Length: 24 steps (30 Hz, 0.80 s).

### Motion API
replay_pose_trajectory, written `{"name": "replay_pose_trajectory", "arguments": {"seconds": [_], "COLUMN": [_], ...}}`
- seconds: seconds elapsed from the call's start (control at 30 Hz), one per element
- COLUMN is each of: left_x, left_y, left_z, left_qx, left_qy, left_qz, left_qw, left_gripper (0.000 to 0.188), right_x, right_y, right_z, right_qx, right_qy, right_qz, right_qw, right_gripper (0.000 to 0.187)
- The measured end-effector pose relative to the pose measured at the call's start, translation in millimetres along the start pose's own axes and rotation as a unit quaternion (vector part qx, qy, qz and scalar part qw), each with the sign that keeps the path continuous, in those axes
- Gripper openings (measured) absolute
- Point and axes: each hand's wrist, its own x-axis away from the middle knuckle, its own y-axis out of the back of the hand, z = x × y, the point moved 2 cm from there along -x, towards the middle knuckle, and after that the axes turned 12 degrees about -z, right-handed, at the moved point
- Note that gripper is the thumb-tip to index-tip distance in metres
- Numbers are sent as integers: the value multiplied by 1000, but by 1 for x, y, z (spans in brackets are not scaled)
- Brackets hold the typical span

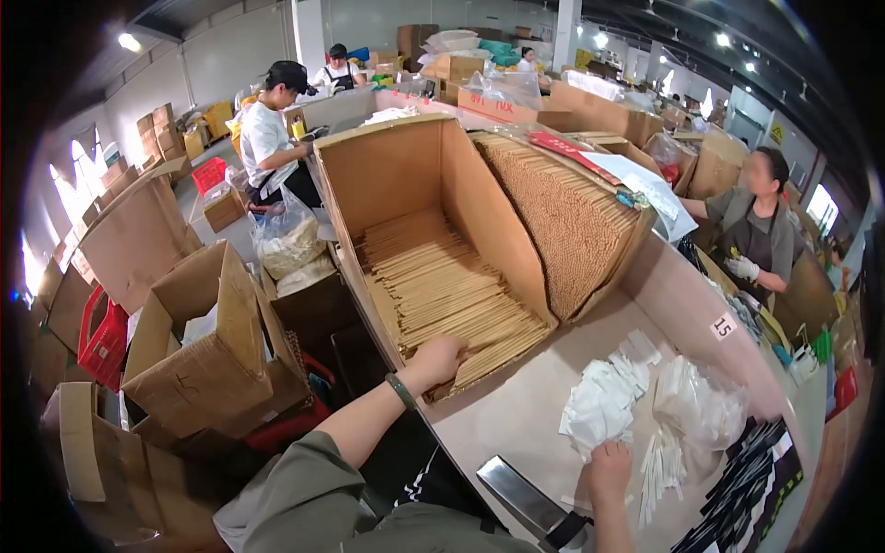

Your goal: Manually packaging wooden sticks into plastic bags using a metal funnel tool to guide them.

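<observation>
Thin tan strips (461,290) lay layered in open cardboard box (376,180), left edge of table (516,405); left hand (437,361) curled at their near ends, grip unclear. Flat white slips (601,398) heaped loosely; right hand (608,470) curled at near side, hold unclear. Crumpled clear bag (701,401) between slips and table's right rim.

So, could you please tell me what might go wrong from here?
The loose white slips by the right hand could slide into the narrow white strips beside them. The left hand is at the near end of the brown cardboard pieces in the open carton, so a tug might bend or topple neighbouring ones.
</observation>
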Motion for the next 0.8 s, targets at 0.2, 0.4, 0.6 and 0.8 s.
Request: {"name": "replay_pose_trajectory", "arguments": {"seconds": [0.2,0.4,0.6,0.8], "left_x": [-8,49,130,122], "left_y": [-10,-14,-81,-75], "left_z": [-2,-62,-57,-74], "left_qx": [-15,493,443,427], "left_qy": [12,0,90,51], "left_qz": [-114,-271,-104,-57], "left_qw": [993,827,886,901], "left_gripper": [16,9,16,16], "right_x": [2,4,-24,-3], "right_y": [5,0,37,11], "right_z": [13,18,32,29], "right_qx": [-131,-47,-230,-56], "right_qy": [-63,10,-116,-94], "right_qz": [38,46,125,161], "right_qw": [989,998,958,981], "right_gripper": [5,7,6,8]}}
